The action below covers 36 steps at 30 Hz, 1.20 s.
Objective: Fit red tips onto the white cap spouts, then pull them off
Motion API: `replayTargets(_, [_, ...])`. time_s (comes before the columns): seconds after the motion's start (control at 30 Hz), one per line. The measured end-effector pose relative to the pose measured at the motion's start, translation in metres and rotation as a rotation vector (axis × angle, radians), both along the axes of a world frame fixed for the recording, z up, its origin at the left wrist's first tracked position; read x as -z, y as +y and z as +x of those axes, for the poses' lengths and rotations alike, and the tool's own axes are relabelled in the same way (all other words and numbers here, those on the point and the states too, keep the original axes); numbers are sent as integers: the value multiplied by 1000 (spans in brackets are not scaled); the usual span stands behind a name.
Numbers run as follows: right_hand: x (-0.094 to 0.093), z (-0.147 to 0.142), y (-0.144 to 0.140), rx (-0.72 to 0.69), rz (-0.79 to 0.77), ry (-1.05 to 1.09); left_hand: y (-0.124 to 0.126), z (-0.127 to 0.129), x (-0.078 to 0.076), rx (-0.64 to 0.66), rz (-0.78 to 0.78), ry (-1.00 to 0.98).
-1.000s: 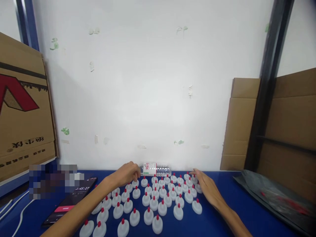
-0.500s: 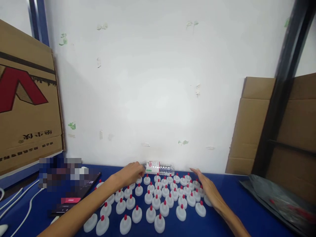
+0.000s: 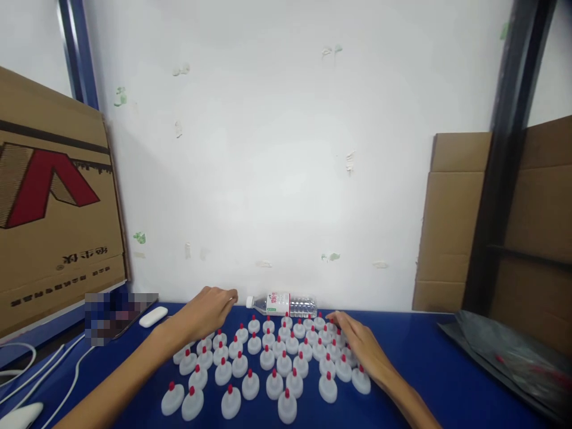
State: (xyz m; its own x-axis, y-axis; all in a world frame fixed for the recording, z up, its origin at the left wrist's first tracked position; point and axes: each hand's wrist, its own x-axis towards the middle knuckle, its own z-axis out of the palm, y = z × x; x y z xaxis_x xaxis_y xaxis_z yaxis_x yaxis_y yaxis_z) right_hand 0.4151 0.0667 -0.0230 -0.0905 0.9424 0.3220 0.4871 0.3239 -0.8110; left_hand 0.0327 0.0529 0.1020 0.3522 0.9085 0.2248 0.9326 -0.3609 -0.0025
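Observation:
Many small white squeeze bottles (image 3: 250, 386) with red tips stand in a loose group on the blue tabletop (image 3: 411, 369). My left hand (image 3: 210, 311) hovers at the group's back left, above several bottles, with its fingers curled in; anything inside them is hidden. Fingers outstretched, my right hand (image 3: 360, 345) lies along the right side of the group, over and against several bottles and partly covering them. Behind the group a clear water bottle (image 3: 281, 304) with a white cap lies on its side near the wall, apart from both hands.
A large cardboard box (image 3: 67, 196) stands at the left. White cables (image 3: 67, 381) and a white oblong device (image 3: 153, 317) lie on the left side. At the right are a grey plastic bag (image 3: 509, 351) and a folded cardboard piece (image 3: 451, 238) against the wall.
My left hand has moved left, away from the water bottle's cap, which now shows. My right hand has shifted inward to the left, and bottles near it stand closer together. The view has shifted slightly.

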Motion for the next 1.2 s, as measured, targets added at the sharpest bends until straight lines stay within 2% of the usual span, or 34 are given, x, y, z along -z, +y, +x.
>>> replayTargets(0.1, [-2,-7,-2,-16,27,-3,-18,-20,12,-79,77,-68])
replayTargets(0.2, [-3,-13,-4,-24,60,-1,-29,-34,37,-176,100,-159])
replayTargets(0.33, [-3,-21,-7,-18,82,-7,-35,-37,71,-267,103,-266])
replayTargets(0.43, [-2,-27,-9,-8,74,-11,-36,-36,85,-303,90,-352])
replayTargets(0.63, [0,-40,-13,-6,37,5,-32,-33,94,-299,66,-548])
replayTargets(0.8, [5,-49,-16,-50,1,12,-38,-8,98,-258,73,-670])
replayTargets(0.93, [11,-44,-10,-6,-52,66,-44,7,99,-236,77,-749])
replayTargets(1.07, [17,-30,0,74,-45,131,-50,5,98,-243,84,-827])
replayTargets(1.2, [23,-24,5,67,-108,162,-49,-5,97,-242,44,-908])
